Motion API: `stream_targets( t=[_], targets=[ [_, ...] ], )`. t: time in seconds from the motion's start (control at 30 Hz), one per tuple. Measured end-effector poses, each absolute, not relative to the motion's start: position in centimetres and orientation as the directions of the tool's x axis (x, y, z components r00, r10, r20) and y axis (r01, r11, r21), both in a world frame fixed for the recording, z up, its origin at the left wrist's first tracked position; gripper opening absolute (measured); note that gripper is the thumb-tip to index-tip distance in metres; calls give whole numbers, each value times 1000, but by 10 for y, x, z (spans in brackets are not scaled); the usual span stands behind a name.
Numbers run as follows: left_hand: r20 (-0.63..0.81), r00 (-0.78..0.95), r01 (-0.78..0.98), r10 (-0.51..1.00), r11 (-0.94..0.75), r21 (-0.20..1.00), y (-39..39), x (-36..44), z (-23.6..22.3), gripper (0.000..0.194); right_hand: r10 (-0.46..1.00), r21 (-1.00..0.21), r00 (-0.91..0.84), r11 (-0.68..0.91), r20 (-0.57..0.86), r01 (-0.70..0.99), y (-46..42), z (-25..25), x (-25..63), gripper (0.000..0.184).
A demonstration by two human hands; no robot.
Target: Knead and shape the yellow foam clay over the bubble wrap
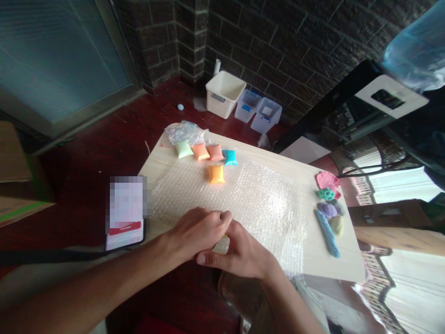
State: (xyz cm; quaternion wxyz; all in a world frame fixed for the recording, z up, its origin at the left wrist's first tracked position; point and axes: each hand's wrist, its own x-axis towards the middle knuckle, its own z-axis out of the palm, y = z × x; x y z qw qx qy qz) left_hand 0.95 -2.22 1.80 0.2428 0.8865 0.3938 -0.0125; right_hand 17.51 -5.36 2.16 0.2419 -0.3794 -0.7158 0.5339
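Note:
My left hand (203,230) is closed, knuckles up, at the near edge of the table. My right hand (246,253) curls against it, its thumb stretched left beneath the left hand. A speck of yellow shows between them; the rest of what they hold is hidden. Bubble wrap (262,204) lies under and beyond both hands. Further off on the wrap rests an orange-yellow packet (216,174). Behind it a pale green packet (183,148), an orange packet (200,151), a coral packet (215,152) and a blue packet (230,157) form a row.
Crumpled clear plastic (189,133) lies at the table's far left corner. Along the right edge sit a pink piece (327,182), a green piece (326,194), a purple lump (327,210) and a blue roll (327,234). A phone (125,236) is at the left. Bins (225,95) stand on the floor beyond.

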Motion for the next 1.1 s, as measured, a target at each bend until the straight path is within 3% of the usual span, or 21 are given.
stream_targets(
  t=[0.27,0.37,0.47,0.57,0.67,0.77,0.83,1.0,1.1],
  targets=[
    [-221,721,675,657,-592,441,-23,7,18,20,790,-999,-612,-8,-32,42,-56,13,175,31],
    [-85,739,563,669,-543,623,-21,-2,17,17,805,-999,-594,3,-22,41,-52,9,182,30],
    [77,595,365,800,-354,861,-17,-12,17,39,835,-999,-550,11,-12,39,-45,11,192,34],
    [-41,496,108,867,-15,994,-15,-15,13,42,863,-999,-504,29,12,25,-41,17,198,46],
    [-126,535,-98,835,210,973,-17,-10,8,37,875,-990,-480,112,60,82,-44,20,197,47],
    [-142,495,-156,857,248,956,-21,-4,7,34,875,-977,-477,166,85,131,-50,21,193,45],
    [-149,472,-182,869,262,948,-22,-2,8,33,876,-987,-479,114,48,110,-52,20,192,45],
    [-142,415,-193,899,239,952,-20,-4,12,33,888,-951,-455,-198,-72,-236,-58,10,189,53],
    [-131,416,-166,900,217,962,-19,-4,13,33,893,-911,-443,-245,-78,-333,-61,6,186,59]
  ],
)
